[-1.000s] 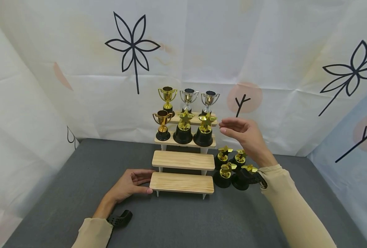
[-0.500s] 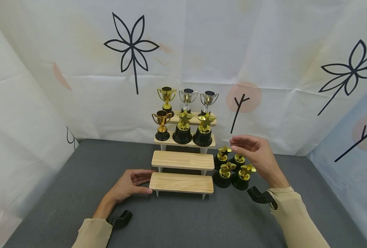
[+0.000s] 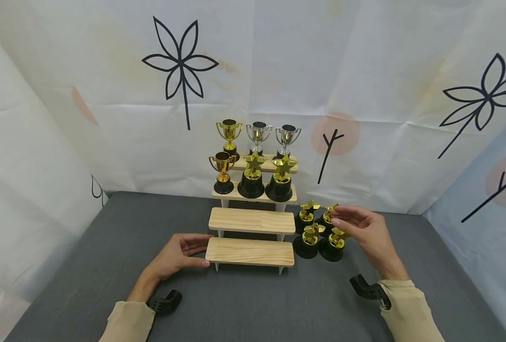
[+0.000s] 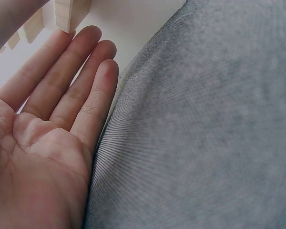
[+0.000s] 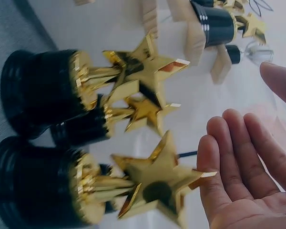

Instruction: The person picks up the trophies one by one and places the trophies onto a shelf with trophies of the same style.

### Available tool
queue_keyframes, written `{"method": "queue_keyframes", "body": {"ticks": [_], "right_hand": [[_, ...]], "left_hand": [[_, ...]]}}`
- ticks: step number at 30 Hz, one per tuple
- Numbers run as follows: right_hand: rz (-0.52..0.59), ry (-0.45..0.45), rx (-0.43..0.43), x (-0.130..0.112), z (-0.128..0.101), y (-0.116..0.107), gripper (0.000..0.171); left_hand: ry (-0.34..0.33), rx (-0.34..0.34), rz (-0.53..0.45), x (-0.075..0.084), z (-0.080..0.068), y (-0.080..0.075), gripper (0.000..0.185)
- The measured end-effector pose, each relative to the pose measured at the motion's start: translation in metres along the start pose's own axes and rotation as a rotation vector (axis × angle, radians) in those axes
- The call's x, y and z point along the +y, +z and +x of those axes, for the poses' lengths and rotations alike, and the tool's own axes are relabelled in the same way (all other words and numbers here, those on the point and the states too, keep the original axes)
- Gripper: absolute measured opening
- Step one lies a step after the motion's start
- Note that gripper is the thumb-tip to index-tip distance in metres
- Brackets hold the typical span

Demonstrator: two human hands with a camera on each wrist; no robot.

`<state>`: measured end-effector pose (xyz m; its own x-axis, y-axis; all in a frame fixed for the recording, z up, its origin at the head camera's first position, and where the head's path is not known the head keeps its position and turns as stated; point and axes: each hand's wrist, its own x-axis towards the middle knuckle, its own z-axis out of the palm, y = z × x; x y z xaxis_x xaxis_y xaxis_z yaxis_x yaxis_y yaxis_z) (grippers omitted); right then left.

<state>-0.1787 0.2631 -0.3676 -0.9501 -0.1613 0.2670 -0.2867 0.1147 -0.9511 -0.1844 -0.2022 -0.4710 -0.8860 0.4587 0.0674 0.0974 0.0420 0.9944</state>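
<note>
My left hand [image 3: 173, 259] rests at the left end of the lowest step of a tiered wooden display stand [image 3: 250, 251]. In the left wrist view its fingers [image 4: 62, 74] are extended, fingertips at the stand's side. My right hand [image 3: 368, 240] is beside and above several gold star trophies [image 3: 306, 246] with black bases, standing right of the stand. It holds nothing; in the right wrist view the fingers [image 5: 236, 148] are relaxed, thumb apart, close to the nearest star trophy [image 5: 155, 183]. Part of the back right trophy [image 3: 326, 217] is hidden behind that hand in the head view.
On the top step stand a gold cup [image 3: 229, 132] and two silver cups [image 3: 258, 133]. The step below bears a bronze-coloured cup [image 3: 223, 166] and two star trophies [image 3: 251, 183]. A grey table [image 3: 253, 308] meets a patterned white cloth backdrop [image 3: 278, 71].
My right hand has come down and to the right, from beside the stand's upper steps to the star trophies on the table. The left hand stays in place.
</note>
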Motion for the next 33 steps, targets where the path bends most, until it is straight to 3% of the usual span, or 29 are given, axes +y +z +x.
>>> {"method": "queue_keyframes", "body": {"ticks": [25, 33], "right_hand": [[0.024, 0.025, 0.115, 0.023, -0.008, -0.006, 0.045], [-0.037, 0.044, 0.116, 0.029, -0.013, -0.009, 0.043]], "left_hand": [[0.009, 0.003, -0.004, -0.002, 0.000, 0.001, 0.074], [0.006, 0.007, 0.005, 0.000, -0.001, 0.000, 0.074]]}}
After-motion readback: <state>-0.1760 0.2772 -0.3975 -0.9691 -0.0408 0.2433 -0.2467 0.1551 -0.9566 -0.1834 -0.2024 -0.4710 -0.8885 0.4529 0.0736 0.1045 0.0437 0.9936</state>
